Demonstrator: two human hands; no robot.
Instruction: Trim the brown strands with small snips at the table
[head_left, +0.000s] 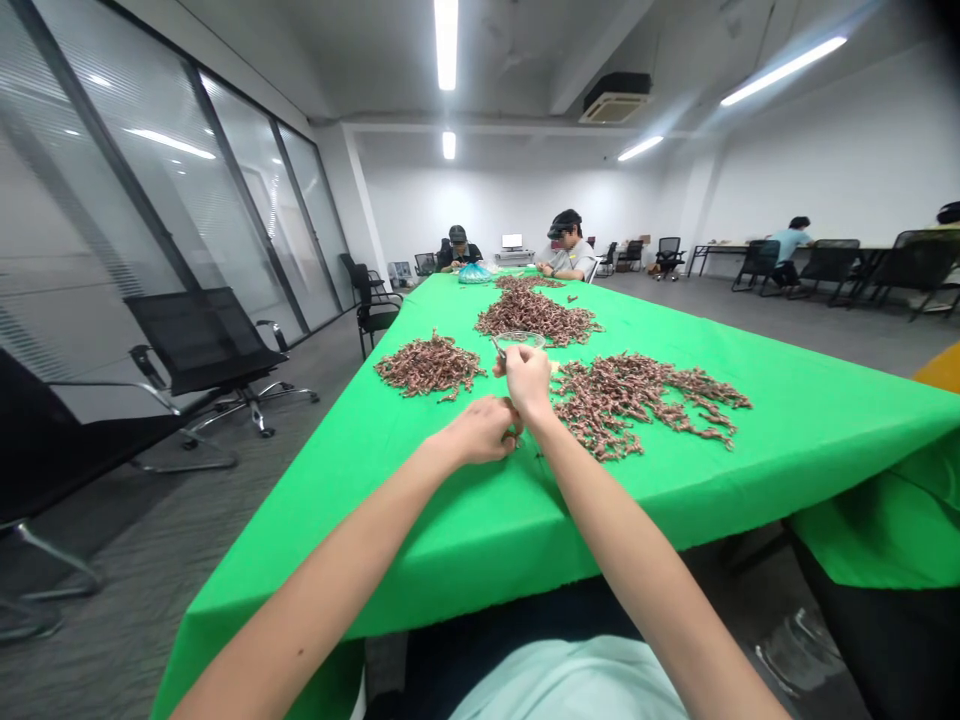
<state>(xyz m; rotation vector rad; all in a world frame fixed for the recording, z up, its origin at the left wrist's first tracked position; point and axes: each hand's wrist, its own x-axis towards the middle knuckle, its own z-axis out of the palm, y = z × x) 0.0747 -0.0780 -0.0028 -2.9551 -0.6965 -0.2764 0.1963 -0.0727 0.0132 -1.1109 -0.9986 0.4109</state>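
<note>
My right hand (526, 378) is closed on a thin grey tool (497, 347) that looks like tweezers, its tip pointing up and left. Just below and to its left, my left hand (486, 428) is curled with the fingertips together; what it pinches is hidden. The hands nearly touch over the green cloth. Behind them stands a clear round bowl (525, 339), partly covered by my right hand. Knobbly reddish-brown dried pieces lie in a small pile (431, 366) to the left and a wider spread pile (637, 395) to the right.
A larger brown pile (536, 314) lies farther up the green-covered table (750, 370). Two people sit at the far end, near a blue plastic bag (473, 272). Black office chairs (202, 340) stand along the left; desks and more seated people are at the right.
</note>
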